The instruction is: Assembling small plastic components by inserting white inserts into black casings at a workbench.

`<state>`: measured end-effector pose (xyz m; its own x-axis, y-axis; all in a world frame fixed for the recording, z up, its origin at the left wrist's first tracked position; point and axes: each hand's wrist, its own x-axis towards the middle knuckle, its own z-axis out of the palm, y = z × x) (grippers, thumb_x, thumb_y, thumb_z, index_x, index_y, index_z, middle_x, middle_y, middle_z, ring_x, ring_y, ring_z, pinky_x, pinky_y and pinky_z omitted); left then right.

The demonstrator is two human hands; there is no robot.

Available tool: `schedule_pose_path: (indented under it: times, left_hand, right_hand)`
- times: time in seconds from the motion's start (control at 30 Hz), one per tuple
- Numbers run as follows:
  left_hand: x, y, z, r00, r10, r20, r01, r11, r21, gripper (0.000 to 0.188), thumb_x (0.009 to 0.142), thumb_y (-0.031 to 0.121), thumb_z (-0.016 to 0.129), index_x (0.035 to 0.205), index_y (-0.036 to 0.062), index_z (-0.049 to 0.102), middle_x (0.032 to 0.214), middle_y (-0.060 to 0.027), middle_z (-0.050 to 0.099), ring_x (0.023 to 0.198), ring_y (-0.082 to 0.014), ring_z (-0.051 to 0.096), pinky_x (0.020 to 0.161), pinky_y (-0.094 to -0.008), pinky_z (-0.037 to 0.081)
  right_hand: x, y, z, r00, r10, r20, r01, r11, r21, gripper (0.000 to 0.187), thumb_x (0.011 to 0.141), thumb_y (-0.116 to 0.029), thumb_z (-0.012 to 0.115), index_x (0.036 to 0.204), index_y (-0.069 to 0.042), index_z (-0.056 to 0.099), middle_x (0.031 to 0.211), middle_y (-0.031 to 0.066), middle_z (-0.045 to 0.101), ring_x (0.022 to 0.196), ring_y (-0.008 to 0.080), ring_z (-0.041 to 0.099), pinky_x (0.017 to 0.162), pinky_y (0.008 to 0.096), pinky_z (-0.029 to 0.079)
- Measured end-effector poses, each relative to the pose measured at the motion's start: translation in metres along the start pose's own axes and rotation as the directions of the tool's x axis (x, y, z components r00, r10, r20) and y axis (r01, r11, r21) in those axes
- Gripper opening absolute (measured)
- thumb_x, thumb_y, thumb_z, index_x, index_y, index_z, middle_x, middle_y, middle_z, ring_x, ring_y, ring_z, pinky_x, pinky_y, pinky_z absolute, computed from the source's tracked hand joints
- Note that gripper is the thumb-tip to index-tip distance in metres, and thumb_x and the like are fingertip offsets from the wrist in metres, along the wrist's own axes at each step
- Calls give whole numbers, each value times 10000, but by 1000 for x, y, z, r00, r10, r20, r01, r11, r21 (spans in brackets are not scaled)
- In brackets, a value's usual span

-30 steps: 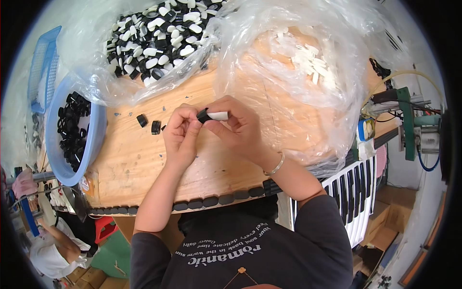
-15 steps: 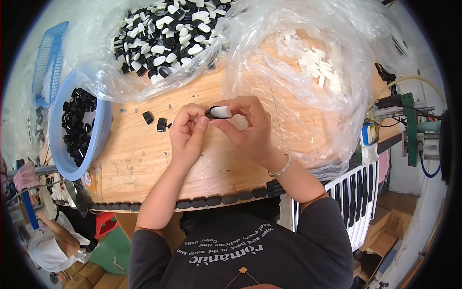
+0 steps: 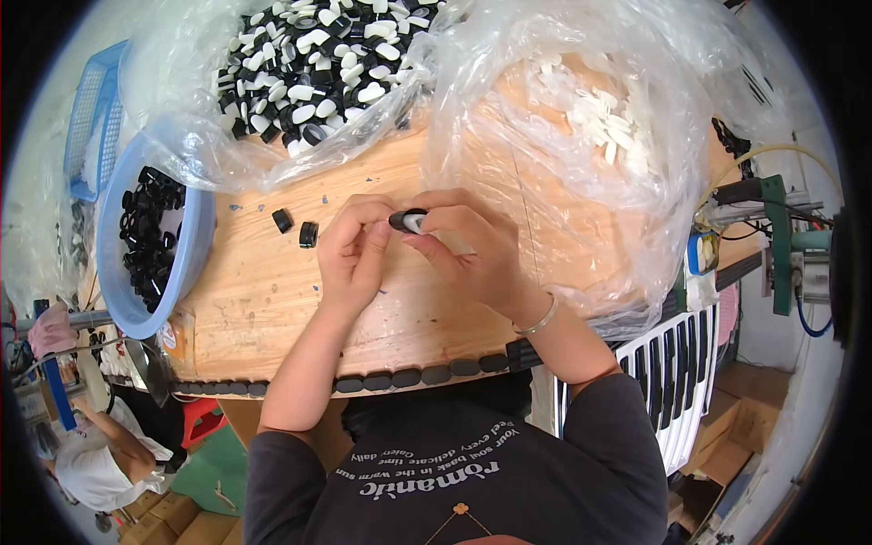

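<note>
Over the middle of the table [image 3: 245, 313], my two hands meet at a small black oval cap [image 3: 397, 220] with a white insert [image 3: 413, 222] in its opening. The fingertips of my left hand [image 3: 352, 250] pinch the cap's left end. My right hand [image 3: 477, 241] is closed round the other side, thumb below and fingers above, partly covering the white insert. How deep the insert sits cannot be made out. Two loose black caps, a left one [image 3: 282, 220] and a right one [image 3: 309, 234], lie on the wood left of my hands.
A blue basin [image 3: 202, 245] of black caps stands at left. Black-and-white pieces [image 3: 318, 77] are heaped on clear plastic at the back; white inserts [image 3: 609, 123] lie at back right. Black ovals [image 3: 409, 378] line the front edge. A green-framed device [image 3: 772, 245] stands right; a person [image 3: 100, 459] is lower left.
My right fingers have moved further over the white insert, so less of it shows. The left hand keeps its pinch on the black cap. The view has shifted slightly.
</note>
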<state>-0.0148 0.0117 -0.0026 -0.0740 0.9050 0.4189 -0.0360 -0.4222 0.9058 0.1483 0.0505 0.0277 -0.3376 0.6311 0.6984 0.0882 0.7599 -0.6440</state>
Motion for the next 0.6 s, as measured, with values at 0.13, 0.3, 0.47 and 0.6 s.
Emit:
schedule_pose_path:
  times: [0.13,0.3,0.47,0.6]
  left_hand:
    - [2,0,1,997,61,37,-64,994,90,118,902,-22,561,1016,-42,584,1056,-119,573,961,-164,540,848,-267,434]
    - [-2,-2,-1,997,69,24,-71,994,80,109,856,-62,596,963,-49,612,1011,-129,611,917,-179,572,796,-268,453]
    - [-2,3,6,989,-104,-103,94,991,-100,110,812,-70,631,920,-51,631,996,-137,630,844,-202,591,741,-282,471]
    - [6,0,-3,982,187,18,-187,961,205,118,776,-88,628,887,-47,630,907,-131,636,775,-222,577,697,-294,467]
  right_hand:
    - [1,0,-1,999,34,5,-34,999,38,200,738,-13,753,884,-39,620,948,127,668,793,235,669,673,284,532]
    - [2,-1,-1,999,37,9,-38,997,74,221,743,-5,746,930,-36,633,938,123,667,791,232,668,678,288,534]
    - [1,-1,1,1000,12,9,-13,997,71,185,734,-8,745,889,-33,647,938,109,668,783,227,664,688,282,533]
    - [4,1,-6,991,-87,98,98,989,-115,155,728,-11,741,857,-32,656,935,103,667,774,230,662,676,283,535]
